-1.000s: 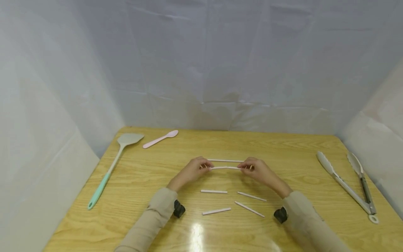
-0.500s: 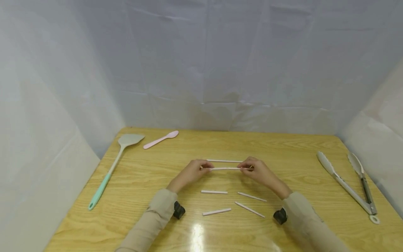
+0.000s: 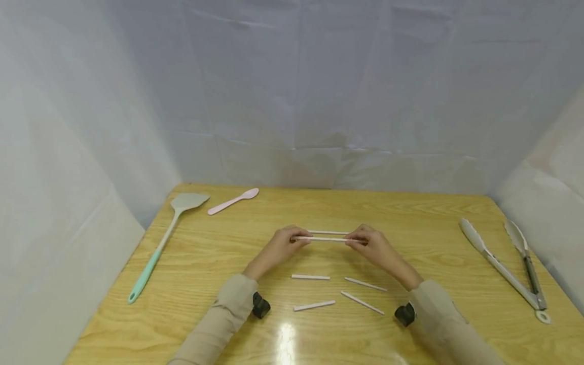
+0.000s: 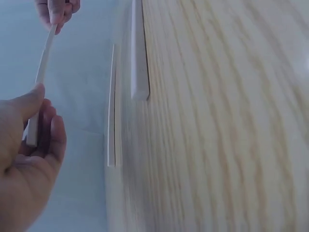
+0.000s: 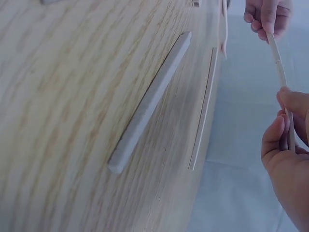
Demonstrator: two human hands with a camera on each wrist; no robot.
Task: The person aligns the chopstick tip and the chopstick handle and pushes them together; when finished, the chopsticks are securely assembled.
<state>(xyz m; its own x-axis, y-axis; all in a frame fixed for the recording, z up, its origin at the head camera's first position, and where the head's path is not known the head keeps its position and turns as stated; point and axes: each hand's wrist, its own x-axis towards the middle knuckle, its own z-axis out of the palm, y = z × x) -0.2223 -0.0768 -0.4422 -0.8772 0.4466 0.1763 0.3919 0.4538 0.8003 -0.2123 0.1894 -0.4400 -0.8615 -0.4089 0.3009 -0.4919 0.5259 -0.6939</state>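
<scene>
White cloth (image 3: pixel 292 91) walls off the back and sides of your table (image 3: pixel 433 253). Tongs (image 3: pixel 506 274) lie at your far right, arms spread; a turner (image 3: pixel 167 231) at your far left. Your left hand (image 3: pixel 282 247) and right hand (image 3: pixel 375 247) sit apart — each pinches the same stick between thumb and fingers. Spoon (image 3: pixel 231 202) near the back edge, beside the turner's head. Held stick (image 3: pixel 327 239) spans between your hands, raised above the wood — a seam shows along it. Another long stick (image 3: pixel 328 232) lies just beyond; four short sticks (image 3: pixel 310 277) lie nearer you.
</scene>
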